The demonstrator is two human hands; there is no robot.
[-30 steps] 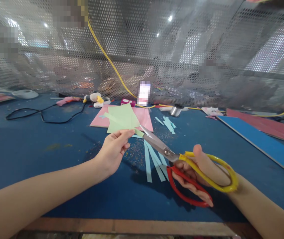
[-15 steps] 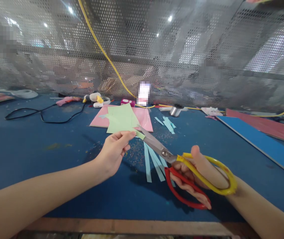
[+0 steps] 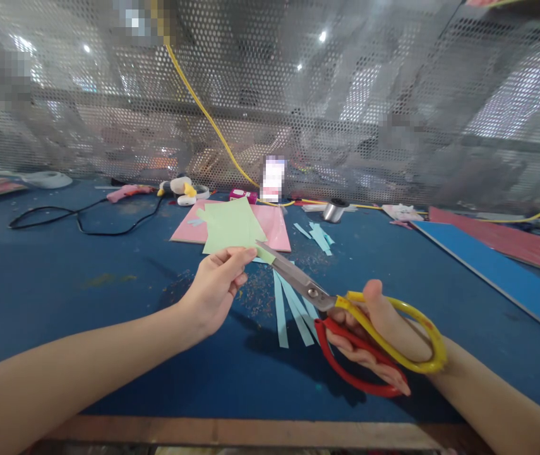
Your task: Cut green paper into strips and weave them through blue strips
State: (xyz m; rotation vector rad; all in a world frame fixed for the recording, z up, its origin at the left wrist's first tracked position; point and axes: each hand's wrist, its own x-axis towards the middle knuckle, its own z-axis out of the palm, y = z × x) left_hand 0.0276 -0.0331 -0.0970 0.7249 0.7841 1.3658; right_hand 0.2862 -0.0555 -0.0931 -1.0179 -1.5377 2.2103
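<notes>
Left hand (image 3: 217, 287): thumb and forefinger pinch a pale green strip (image 3: 265, 255). Right hand (image 3: 395, 325): fingers through handles of scissors (image 3: 312, 293), blades meeting strip just right of left fingertips. Green sheets (image 3: 232, 224) beyond those fingertips; blue tabletop (image 3: 132, 373) beneath, perforated screen (image 3: 251, 88) behind.

Worn on the person's head, a single camera looks forward and down over a blue tabletop (image 3: 203, 379), with the left hand (image 3: 217, 291) and right hand (image 3: 393, 323) close in front of it. The table's near edge (image 3: 251, 431) crosses the foot of the view, while a perforated metal screen (image 3: 260, 76) fills the top, beyond the far side.
</notes>
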